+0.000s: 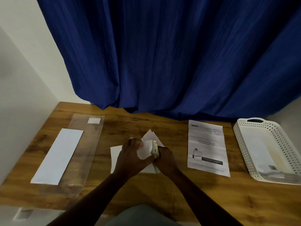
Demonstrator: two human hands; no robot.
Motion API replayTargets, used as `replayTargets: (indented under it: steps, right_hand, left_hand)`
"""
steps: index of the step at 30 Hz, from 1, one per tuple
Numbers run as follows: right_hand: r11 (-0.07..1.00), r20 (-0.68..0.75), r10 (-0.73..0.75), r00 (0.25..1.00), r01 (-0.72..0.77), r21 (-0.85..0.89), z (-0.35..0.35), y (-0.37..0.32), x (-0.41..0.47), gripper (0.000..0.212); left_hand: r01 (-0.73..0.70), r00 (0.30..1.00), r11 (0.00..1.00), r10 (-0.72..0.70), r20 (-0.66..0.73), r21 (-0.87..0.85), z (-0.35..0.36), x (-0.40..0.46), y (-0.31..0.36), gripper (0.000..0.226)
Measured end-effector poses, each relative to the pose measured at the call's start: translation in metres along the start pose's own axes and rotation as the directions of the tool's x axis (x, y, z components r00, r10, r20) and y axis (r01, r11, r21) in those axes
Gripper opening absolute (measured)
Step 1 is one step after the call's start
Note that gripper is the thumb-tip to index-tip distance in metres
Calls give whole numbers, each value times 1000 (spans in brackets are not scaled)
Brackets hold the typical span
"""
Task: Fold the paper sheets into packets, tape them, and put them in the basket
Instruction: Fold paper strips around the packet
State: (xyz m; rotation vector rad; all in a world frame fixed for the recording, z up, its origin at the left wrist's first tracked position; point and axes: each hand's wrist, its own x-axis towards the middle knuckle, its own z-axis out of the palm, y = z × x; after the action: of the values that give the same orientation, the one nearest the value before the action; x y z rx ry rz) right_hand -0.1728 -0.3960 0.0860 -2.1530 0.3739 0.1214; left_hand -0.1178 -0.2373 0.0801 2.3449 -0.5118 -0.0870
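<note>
Both my hands work a partly folded white paper sheet (147, 150) at the middle of the wooden table (130, 124). My left hand (132, 154) curls over the sheet's left part. My right hand (164, 156) grips its right folded edge, where a yellow-printed strip (155, 145) shows. Paper corners stick up behind my fingers, and part of the sheet lies flat under my left wrist. A printed sheet (206, 147) lies flat to the right. The white perforated basket (244, 137) stands at the far right with something pale inside.
At the left a clear plastic sheet (91, 154) lies on the table with a long white strip (58, 155) and a small white patch (94, 120) on it. A blue curtain (162, 62) hangs over the table's far edge. A white wall bounds the left side.
</note>
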Motion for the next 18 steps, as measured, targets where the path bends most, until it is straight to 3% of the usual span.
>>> replayTargets:
  steps: [3, 7, 13, 18]
  right_hand:
    - [999, -3, -44, 999, 44, 26, 2, -8, -3, 19]
    - [997, -48, -30, 998, 27, -72, 4, -8, -1, 22]
    - [979, -122, -62, 991, 36, -200, -3, -16, 5, 15]
    - [991, -63, -69, 996, 61, -116, -2, -32, 8, 10]
  left_hand:
    - [43, 998, 998, -40, 54, -52, -1, 1, 4, 44]
    - [-49, 999, 999, 49, 18, -6, -12, 1, 0, 23]
    - [-92, 991, 991, 100, -90, 93, -34, -3, 12, 36]
    - [-127, 988, 978, 139, -64, 164, -32, -3, 19, 29]
